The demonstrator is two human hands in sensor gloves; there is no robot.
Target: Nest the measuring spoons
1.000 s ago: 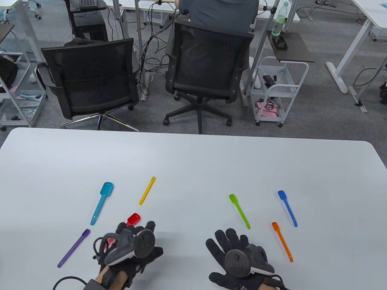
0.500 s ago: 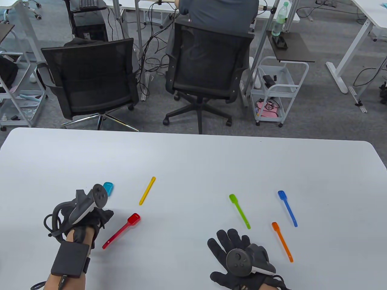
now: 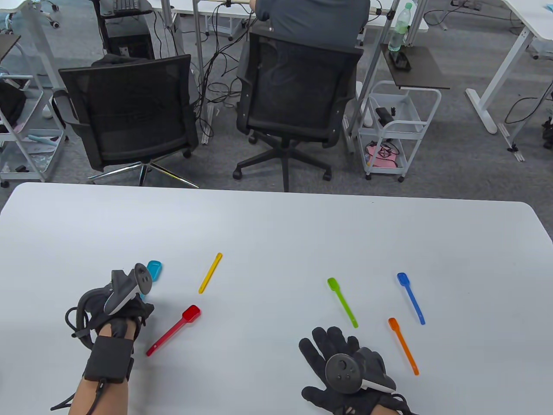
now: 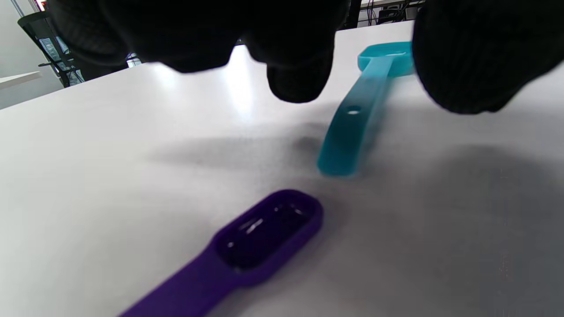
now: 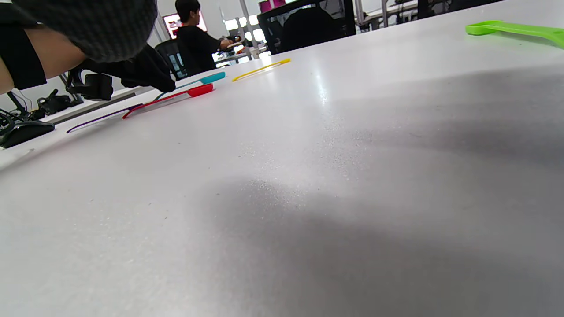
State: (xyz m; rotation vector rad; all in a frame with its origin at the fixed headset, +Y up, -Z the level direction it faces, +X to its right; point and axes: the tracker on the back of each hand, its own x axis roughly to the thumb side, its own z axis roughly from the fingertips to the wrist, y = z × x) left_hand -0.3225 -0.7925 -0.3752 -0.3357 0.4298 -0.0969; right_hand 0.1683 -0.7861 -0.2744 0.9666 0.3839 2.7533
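On a white table, seven coloured measuring spoons lie scattered and apart, none nested in another. At far left, the purple spoon lies bowl-up on the tabletop, seen only in the left wrist view, its bowl just beside the handle end of the cyan spoon. The left hand, gloved in black with a tracker strapped to its back, hovers over the cyan spoon's handle; in the table view only that spoon's bowl shows beyond the tracker. The wrist view shows the gloved fingertips hanging just above the cyan handle, spread and not touching it, with nothing held. To the right lies the red spoon, bowl pointing up and to the right, near the left hand but clear of it. Farther up the table lies the yellow spoon, a thin stick slanted the same way. Right of centre, the green spoon slants down to the right. Below it the right hand rests flat on the table, fingers spread, gripping nothing. Beside it lies the orange spoon, and above that the blue spoon, both with bowls toward the far edge.
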